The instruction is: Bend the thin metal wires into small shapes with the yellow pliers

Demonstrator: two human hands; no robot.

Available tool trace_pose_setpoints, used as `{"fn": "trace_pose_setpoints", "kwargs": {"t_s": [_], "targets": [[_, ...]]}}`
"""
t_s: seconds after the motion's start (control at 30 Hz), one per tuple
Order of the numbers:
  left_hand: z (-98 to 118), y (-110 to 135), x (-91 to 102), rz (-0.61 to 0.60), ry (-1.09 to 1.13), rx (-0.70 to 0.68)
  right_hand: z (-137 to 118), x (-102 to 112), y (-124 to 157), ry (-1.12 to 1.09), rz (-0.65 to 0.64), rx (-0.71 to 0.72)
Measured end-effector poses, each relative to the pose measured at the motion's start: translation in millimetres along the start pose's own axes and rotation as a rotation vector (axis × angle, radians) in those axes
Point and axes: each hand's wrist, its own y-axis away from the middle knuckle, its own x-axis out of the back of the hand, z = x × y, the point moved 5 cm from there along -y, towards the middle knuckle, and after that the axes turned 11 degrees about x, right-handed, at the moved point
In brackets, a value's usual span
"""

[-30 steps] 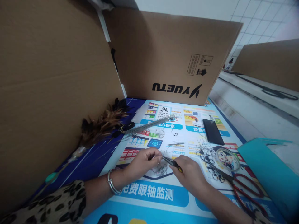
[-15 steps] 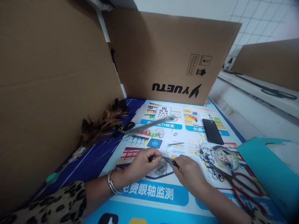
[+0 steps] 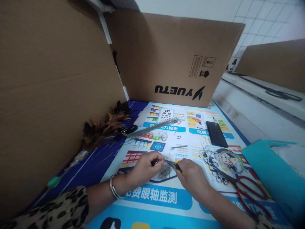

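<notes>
My right hand (image 3: 192,175) is closed round a pair of pliers (image 3: 175,165) with dark jaws and a yellow-marked handle. The jaw tips meet the fingertips of my left hand (image 3: 149,165), which is pinched on something small that I cannot make out. Below the fingers, a small tangle of thin wire (image 3: 164,172) lies on the printed table cover. Just beyond the hands are a few thin metal pieces (image 3: 179,146). A bundle of long straight wires (image 3: 152,128) lies further back.
Red-handled scissors (image 3: 250,187) lie at right, beside black rings (image 3: 214,167) and a clear round dish (image 3: 231,161). Behind them is a phone (image 3: 216,134); a teal box (image 3: 271,175) stands at far right. Cardboard panels (image 3: 176,57) rise at back and left, near a feather bunch (image 3: 105,127).
Almost nothing differs. Both hands keep the same hold, with the plier tips at the left fingertips; the view has shifted very slightly.
</notes>
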Motion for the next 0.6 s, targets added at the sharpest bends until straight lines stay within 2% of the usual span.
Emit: {"fn": "trace_pose_setpoints", "kwargs": {"t_s": [0.6], "targets": [[-1.7,0.5,-0.4,-0.002,0.002,0.010,0.9,-1.1,-0.3,-0.006,-0.008,-0.006]]}}
